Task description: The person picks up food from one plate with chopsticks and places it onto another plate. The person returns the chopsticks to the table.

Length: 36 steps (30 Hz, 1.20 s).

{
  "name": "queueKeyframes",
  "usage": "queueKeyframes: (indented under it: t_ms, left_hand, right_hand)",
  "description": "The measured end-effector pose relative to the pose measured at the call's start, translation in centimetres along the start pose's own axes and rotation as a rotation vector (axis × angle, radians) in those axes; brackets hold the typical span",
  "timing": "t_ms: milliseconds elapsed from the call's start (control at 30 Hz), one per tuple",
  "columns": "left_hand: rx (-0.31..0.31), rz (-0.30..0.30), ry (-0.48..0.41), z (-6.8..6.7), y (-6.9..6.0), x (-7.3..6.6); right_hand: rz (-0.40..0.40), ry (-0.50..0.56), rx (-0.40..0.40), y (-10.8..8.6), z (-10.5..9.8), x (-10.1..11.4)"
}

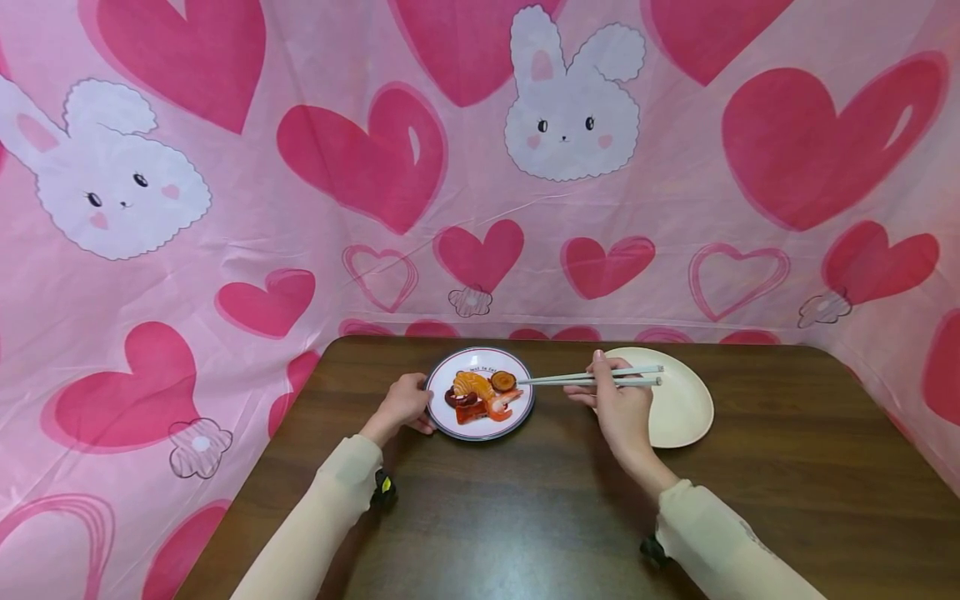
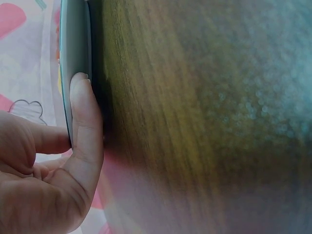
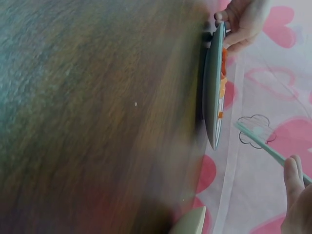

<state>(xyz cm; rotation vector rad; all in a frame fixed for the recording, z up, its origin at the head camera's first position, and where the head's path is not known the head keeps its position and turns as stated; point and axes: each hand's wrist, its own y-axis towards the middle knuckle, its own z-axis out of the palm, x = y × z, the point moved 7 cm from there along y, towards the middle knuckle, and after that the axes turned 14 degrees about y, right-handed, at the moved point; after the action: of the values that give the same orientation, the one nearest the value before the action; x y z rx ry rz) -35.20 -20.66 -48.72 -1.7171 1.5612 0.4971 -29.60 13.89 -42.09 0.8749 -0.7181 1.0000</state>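
On the left of the table is a small white plate [image 1: 451,364] with a dark rim. My left hand [image 1: 405,402] grips its left edge; the left wrist view shows one finger [image 2: 87,122] flat beneath the plate. On it lie a shrimp [image 1: 498,407], an orange striped slice [image 1: 472,384], a round brown slice [image 1: 503,381], a reddish-brown block [image 1: 471,412] and a dark piece. My right hand [image 1: 624,410] holds pale green chopsticks [image 1: 555,379], tips pointing left close to the round slice. In the right wrist view the chopsticks [image 3: 263,145] stand off the plate [image 3: 212,92].
A cream plate [image 1: 686,408] sits on the right, partly behind my right hand. Brown wooden table [image 1: 480,517] extends in front of both plates. A pink cloth [image 1: 465,192] with hearts and rabbits hangs along the back and sides.
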Motion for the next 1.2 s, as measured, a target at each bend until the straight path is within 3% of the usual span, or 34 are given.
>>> queueKeyframes:
  t_ms: [300,700,1200]
  left_hand:
    - [0.001,-0.005,0.003,0.0,-0.1,0.0]
    - [0.012,0.003,0.005,-0.1,-0.1,-0.3]
    - [0.014,0.007,0.006,-0.2,-0.2,-0.3]
  right_hand:
    - [0.033,0.042,-0.023,-0.1,-0.5,0.2]
    - [0.045,-0.042,-0.014,-0.6,-1.2,0.8]
    - [0.029,-0.045,0.000,-1.3,-2.3,1.3]
